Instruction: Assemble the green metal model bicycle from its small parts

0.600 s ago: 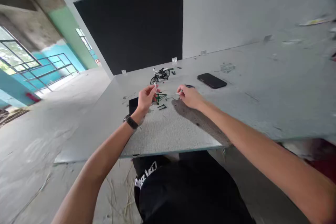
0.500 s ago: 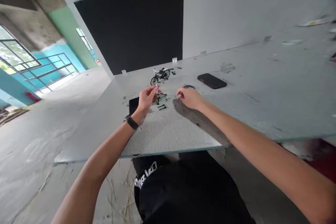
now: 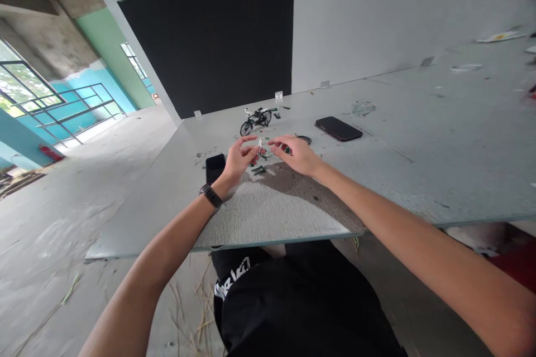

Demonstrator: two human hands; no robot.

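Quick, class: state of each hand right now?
Left hand: partly curled at the silver part; grip unclear.
Right hand: fingers bent near it; grip unclear.

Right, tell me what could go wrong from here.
The small silver part between the left hand and right hand could drop near the loose green piece. The left hand might nudge the phone beside it. The right hand could knock the black wheel just behind it.
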